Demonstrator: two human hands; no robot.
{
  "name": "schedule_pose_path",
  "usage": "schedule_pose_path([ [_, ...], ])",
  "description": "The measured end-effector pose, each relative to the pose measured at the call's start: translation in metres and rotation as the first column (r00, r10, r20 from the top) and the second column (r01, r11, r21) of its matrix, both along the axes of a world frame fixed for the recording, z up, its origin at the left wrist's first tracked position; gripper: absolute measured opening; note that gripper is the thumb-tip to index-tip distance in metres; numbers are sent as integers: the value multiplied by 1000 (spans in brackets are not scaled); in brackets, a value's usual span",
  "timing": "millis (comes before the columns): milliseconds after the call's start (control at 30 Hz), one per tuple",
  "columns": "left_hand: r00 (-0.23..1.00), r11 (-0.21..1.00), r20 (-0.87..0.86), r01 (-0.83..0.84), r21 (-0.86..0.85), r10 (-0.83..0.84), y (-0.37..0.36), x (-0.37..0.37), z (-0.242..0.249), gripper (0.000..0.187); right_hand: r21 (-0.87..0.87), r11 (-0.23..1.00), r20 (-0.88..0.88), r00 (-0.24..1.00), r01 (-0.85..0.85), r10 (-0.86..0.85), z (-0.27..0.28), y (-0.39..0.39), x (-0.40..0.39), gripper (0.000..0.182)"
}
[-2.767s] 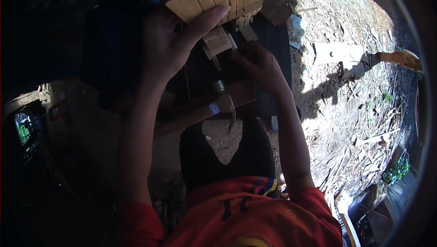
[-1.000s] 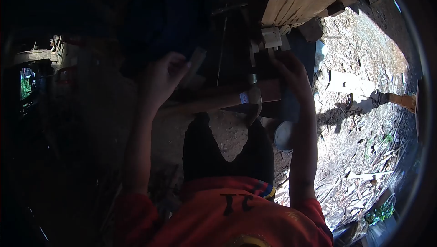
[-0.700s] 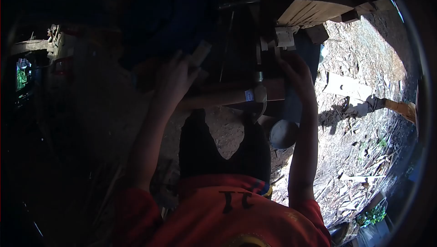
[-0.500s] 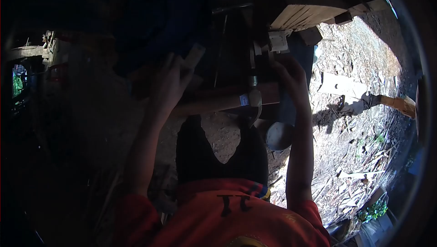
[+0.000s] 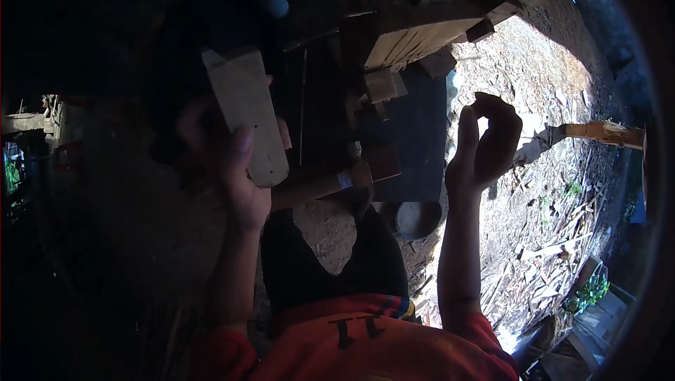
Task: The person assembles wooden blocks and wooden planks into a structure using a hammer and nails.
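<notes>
The person wears a red-orange short-sleeved shirt (image 5: 365,349) with dark printed characters on the chest and a striped blue-and-yellow trim at its hem. Beyond the hem, dark trousers (image 5: 330,268) cover the legs. Both forearms are bare.

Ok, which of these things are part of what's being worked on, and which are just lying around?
In use:
left hand gripping a flat wooden piece
right hand, fingers pinched, contents too small to tell
hammer on the lap

Lying about:
slatted wood panel
round tin
wood scraps

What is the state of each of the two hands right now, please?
Left hand: closed around a flat wooden piece, held up.
Right hand: raised, fingertips pinched together; whether it holds anything cannot be told.
</notes>
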State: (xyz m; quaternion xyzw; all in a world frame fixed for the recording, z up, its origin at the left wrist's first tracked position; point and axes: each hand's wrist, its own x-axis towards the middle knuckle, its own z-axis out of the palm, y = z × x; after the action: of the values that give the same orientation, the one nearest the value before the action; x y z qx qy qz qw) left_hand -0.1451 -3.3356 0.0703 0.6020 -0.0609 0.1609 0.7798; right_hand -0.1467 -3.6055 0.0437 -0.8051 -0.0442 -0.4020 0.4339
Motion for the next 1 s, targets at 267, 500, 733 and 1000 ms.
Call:
schedule_pose_path([
  [267, 998, 988, -57, 29, 150, -20, -25, 18, 10, 64, -395, 918, 181, 983, 40, 35, 47, 19, 33, 49],
  [500, 961, 940, 275, -72, 333, -24, -39, 35, 3, 54, -446, 895, 146, 987, 6, 66, 44, 23, 47, 59],
  [733, 972, 971, 232, -35, 235, -21, -47, 42, -2, 52, -542, 840, 58, 998, 29, 2, 55, 29, 44, 53],
  [1000, 968, 937, 242, -21, 348, -68, -42, 50, -10, 49, -558, 830, 195, 975, 19, 109, 37, 14, 60, 42],
])
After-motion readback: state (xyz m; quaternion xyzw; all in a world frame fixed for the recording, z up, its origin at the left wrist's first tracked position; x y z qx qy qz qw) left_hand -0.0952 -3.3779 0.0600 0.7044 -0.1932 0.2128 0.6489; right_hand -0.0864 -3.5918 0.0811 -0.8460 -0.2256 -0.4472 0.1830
